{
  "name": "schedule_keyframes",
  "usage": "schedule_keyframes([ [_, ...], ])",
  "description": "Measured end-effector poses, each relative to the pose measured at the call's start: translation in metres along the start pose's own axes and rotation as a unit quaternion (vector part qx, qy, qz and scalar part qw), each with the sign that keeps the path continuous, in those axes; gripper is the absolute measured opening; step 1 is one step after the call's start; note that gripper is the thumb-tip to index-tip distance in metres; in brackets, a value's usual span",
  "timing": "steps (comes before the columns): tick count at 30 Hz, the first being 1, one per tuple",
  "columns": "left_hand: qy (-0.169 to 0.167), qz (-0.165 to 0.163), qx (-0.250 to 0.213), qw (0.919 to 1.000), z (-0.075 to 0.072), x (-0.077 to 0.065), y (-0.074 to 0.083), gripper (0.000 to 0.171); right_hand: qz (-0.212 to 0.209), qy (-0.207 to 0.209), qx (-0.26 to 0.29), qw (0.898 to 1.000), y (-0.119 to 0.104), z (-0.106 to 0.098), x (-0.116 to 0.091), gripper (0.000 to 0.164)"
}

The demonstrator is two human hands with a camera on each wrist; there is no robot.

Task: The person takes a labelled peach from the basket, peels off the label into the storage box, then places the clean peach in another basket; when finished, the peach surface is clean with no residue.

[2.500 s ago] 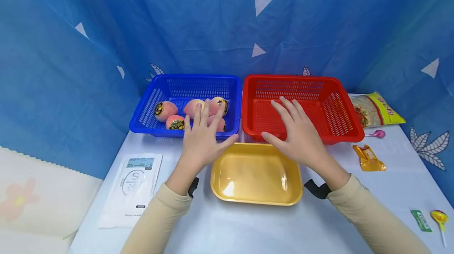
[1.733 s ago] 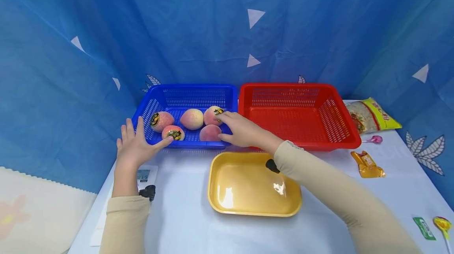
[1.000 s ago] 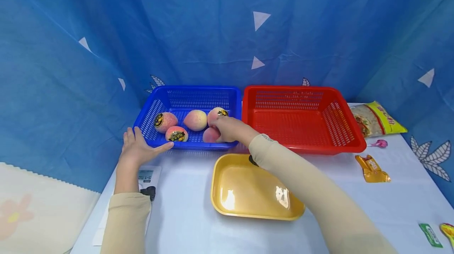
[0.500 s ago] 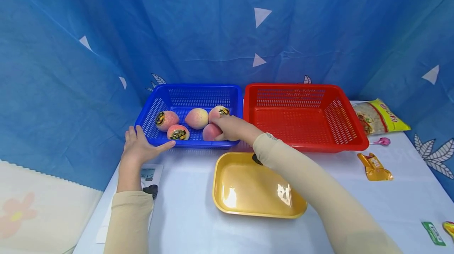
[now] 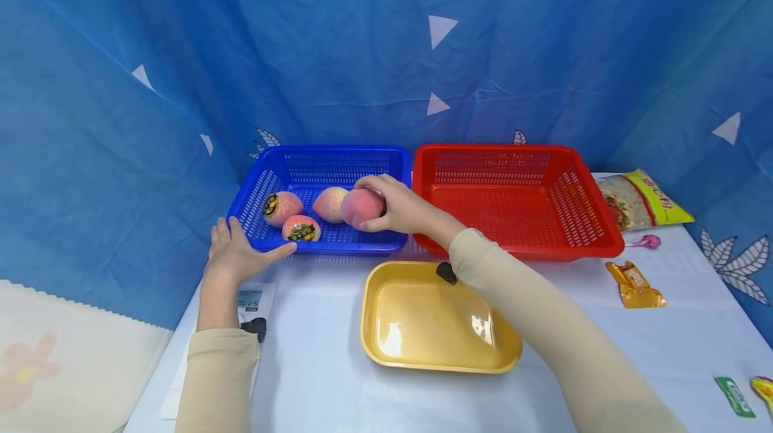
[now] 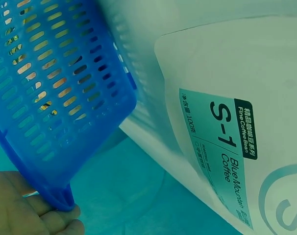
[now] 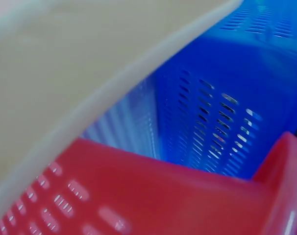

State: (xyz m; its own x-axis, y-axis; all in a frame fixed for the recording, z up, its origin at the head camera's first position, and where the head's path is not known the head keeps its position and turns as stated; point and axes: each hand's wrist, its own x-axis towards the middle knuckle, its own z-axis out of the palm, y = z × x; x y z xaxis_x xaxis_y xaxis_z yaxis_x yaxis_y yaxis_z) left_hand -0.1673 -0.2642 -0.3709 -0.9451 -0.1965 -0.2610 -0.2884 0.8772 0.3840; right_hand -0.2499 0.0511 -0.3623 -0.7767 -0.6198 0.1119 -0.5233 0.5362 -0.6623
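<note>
In the head view my right hand (image 5: 395,208) grips a pink peach (image 5: 362,208), raised over the right part of the blue basket (image 5: 266,243). A peach (image 5: 282,209) with a black sticker, a stickered peach (image 5: 301,228) and a paler peach (image 5: 329,205) lie in the basket. Another peach is mostly hidden behind the held one. My left hand (image 5: 232,255) holds the basket's front left corner, thumb along the front rim. In the left wrist view its fingers (image 6: 55,220) curl at that corner. The right wrist view leaves the right hand out.
A red basket (image 5: 513,250) stands right of the blue one. A yellow tray (image 5: 441,362) lies in front. A white coffee bag (image 6: 212,63) lies beneath the left forearm. At right are a yellow food bag (image 5: 655,198), a pink lollipop (image 5: 650,241), an orange wrapper (image 5: 635,285) and a green packet (image 5: 734,397).
From hovering apart, the left hand has moved left to the blue basket's corner. The right hand has reached into the basket, taken hold of the front right peach and raised it.
</note>
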Motion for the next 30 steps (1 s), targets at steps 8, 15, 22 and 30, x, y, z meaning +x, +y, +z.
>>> schedule_keyframes([
  [8, -0.002, 0.006, 0.001, 1.0, -0.001, 0.002, 0.0, 0.146, -0.013, 0.04, 0.055, 0.998, 0.003, -0.019, -0.018, 0.068],
  [15, -0.002, 0.0, 0.0, 1.0, -0.001, 0.001, 0.0, 0.146, -0.001, 0.06, 0.067, 0.996, 0.008, -0.031, -0.038, 0.073],
  [22, 0.002, 0.002, -0.004, 1.0, 0.0, 0.003, 0.0, 0.145, -0.011, 0.085, 0.09, 0.992, 0.011, -0.038, -0.056, 0.071],
  [30, 0.012, 0.004, -0.008, 0.9999, 0.0, 0.002, -0.001, 0.145, -0.002, 0.076, 0.12, 0.99, 0.012, -0.045, -0.075, 0.073],
])
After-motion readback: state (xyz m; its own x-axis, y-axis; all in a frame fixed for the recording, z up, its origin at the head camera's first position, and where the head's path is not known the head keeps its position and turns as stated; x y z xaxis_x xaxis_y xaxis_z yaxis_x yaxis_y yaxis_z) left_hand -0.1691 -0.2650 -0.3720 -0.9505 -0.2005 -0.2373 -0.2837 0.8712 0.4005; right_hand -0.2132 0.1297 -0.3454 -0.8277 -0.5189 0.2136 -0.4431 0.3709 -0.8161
